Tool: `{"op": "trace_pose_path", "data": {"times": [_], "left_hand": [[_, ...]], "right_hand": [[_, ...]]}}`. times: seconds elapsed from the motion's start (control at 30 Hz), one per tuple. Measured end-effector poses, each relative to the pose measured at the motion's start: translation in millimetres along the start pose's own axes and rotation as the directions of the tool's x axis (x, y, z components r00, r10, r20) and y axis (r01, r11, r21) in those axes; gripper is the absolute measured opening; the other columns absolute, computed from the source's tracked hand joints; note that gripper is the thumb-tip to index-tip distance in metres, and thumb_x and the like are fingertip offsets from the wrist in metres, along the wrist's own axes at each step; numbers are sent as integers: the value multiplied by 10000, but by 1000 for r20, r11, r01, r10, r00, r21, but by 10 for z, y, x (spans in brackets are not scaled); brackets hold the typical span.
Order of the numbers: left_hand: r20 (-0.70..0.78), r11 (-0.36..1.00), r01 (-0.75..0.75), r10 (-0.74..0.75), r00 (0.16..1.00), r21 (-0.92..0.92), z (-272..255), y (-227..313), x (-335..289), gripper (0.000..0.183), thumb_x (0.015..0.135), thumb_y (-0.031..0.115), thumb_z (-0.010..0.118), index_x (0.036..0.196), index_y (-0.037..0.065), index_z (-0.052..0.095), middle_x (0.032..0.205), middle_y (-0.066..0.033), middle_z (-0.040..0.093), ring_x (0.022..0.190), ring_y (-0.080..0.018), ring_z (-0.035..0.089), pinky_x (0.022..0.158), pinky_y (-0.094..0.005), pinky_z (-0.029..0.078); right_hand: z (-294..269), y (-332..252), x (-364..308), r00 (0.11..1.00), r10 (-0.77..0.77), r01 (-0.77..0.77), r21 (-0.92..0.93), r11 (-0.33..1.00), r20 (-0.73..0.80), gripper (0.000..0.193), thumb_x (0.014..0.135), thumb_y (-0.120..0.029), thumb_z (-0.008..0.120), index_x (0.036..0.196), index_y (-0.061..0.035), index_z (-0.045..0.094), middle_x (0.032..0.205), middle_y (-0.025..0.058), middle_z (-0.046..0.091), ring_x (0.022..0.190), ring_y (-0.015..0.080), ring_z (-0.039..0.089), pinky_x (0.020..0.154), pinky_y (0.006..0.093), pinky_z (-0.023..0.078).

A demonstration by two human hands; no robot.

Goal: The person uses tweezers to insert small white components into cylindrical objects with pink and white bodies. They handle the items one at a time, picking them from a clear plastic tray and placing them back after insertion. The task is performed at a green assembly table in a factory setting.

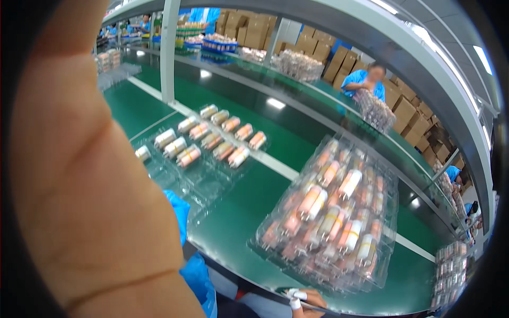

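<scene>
At far left the left hand point(106, 196), by its side of the view, looms close to the camera, palm mostly toward it; its fingertips are out of sight, so I cannot tell whether the grip is wide, narrow or holding anything. Blue cloth point(197, 283) shows beside it.

To its right, on the green worktop point(405, 281), a clear tray point(204, 183) carries small cylinders point(189, 156), pink, white and grey, some yellow-banded. They lie in slanted rows toward its far side, probably because moulded pockets keep them apart. A metal post point(168, 53) stands behind.

Farther right, more cylinders fill a tray stack point(391, 220); the layers sit one over another, likely to save room and shield the parts.

Below the stack, at the worktop's near edge, is the right hand point(313, 301), with white covers or pieces at its fingers; whether it grips something, I cannot tell.

Far right, a co-worker in blue point(354, 79) handles another stack point(377, 114) before cardboard boxes point(405, 114); filled trays point(449, 273) stand at the right end.
</scene>
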State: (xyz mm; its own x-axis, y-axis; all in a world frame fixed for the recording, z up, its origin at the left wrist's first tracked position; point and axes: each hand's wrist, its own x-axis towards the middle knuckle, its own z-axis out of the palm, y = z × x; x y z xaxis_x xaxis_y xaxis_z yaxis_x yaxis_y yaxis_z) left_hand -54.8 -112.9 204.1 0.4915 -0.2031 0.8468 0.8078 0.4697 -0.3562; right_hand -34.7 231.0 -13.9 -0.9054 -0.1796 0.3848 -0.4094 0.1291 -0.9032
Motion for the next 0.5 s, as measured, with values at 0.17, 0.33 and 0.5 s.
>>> {"op": "trace_pose_path", "data": {"times": [0.17, 0.33, 0.5], "left_hand": [[165, 980, -71, 40, 985, 186, 0, 139, -84, 566, 772, 166, 727, 1245, -8, 469, 1247, -194, 480, 1177, -328, 463, 947, -467, 427], [533, 691, -75, -480, 697, 719, -443, 35, -380, 545, 746, 77, 709, 1236, -15, 488, 1231, -188, 494, 1155, -311, 471, 956, -389, 400], [131, -30, -340, -888, 440, 940, -2079, 129, -915, 512, 784, 146, 679, 1248, 19, 504, 1253, -160, 513, 1177, -354, 452, 978, -452, 356]], "right_hand": [[-2, -4, -24, 997, 71, -72, 33, 997, 16, 145, 725, 11, 718, 865, -4, 681, 905, 131, 661, 840, 219, 632, 738, 318, 513], [-11, -54, -20, 996, 77, -75, 37, 997, -49, 126, 740, 34, 701, 856, 8, 661, 897, 138, 657, 824, 213, 633, 736, 307, 514], [67, -97, 7, 994, 105, -105, 148, 983, 11, 131, 766, 62, 673, 880, 8, 640, 939, 142, 647, 829, 209, 635, 751, 296, 512]]}}
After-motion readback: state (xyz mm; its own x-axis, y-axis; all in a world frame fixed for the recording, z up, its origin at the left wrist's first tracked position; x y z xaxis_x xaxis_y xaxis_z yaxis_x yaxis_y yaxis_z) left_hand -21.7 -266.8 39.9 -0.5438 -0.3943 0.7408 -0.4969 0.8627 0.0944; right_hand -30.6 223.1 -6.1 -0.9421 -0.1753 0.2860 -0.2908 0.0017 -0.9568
